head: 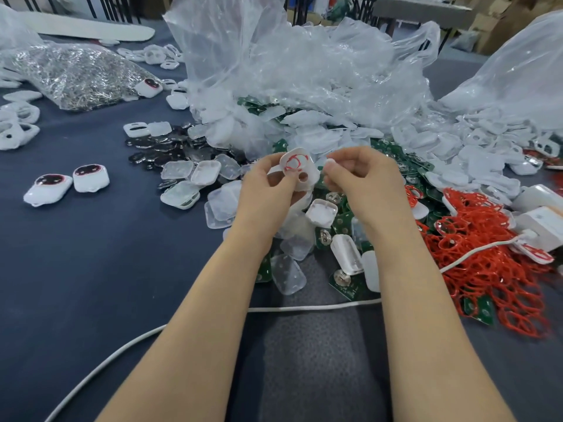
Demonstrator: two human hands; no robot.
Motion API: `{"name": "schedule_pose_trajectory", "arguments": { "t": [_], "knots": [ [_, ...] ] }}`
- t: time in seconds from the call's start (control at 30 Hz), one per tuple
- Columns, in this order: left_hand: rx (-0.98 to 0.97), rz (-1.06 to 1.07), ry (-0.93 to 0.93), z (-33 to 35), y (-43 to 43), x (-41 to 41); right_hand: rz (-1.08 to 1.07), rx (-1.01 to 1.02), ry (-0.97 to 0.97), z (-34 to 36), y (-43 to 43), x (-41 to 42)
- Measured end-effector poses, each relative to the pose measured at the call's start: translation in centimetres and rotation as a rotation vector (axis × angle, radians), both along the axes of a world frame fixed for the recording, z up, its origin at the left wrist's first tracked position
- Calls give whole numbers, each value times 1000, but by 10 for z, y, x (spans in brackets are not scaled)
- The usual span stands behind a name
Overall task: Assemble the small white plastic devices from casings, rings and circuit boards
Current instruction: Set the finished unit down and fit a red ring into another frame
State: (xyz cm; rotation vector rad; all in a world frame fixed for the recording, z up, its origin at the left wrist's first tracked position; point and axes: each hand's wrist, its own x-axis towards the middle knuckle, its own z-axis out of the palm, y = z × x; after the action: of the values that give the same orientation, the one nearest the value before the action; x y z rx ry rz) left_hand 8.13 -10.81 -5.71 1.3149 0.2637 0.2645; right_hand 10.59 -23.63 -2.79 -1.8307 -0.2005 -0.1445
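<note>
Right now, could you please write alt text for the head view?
A left hand grips a white casing with a red ring seated inside, the right hand curled close beside it. Around them lie piled casings, green circuit boards and red rings.

A white cable (pixel 304 308) crosses the blue table (pixel 91 269) near crumpled clear plastic bags (pixel 304 71).

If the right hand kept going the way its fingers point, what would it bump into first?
Probably the white casing with the red ring inside, held by the left hand. The right hand points leftward at it across a small gap, though depth is unclear.
</note>
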Motion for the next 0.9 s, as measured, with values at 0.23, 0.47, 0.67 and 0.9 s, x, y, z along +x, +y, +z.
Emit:
{"name": "schedule_pose_trajectory", "arguments": {
  "t": [0.23, 0.47, 0.67, 0.9],
  "knots": [
    [247, 47, -49, 0, 2, -1, 38, 174, 77, -3, 1, 4],
    [263, 66, -44, -1, 1, -1, 37, 136, 86, -4, 1, 3],
    [137, 214, -63, 6, 12, -1, -81, -103, 46, -5, -3, 5],
    [-247, 350, -51, 13, 22, -2, 4, -724, 57, -4, 3, 3]
  ]
}}
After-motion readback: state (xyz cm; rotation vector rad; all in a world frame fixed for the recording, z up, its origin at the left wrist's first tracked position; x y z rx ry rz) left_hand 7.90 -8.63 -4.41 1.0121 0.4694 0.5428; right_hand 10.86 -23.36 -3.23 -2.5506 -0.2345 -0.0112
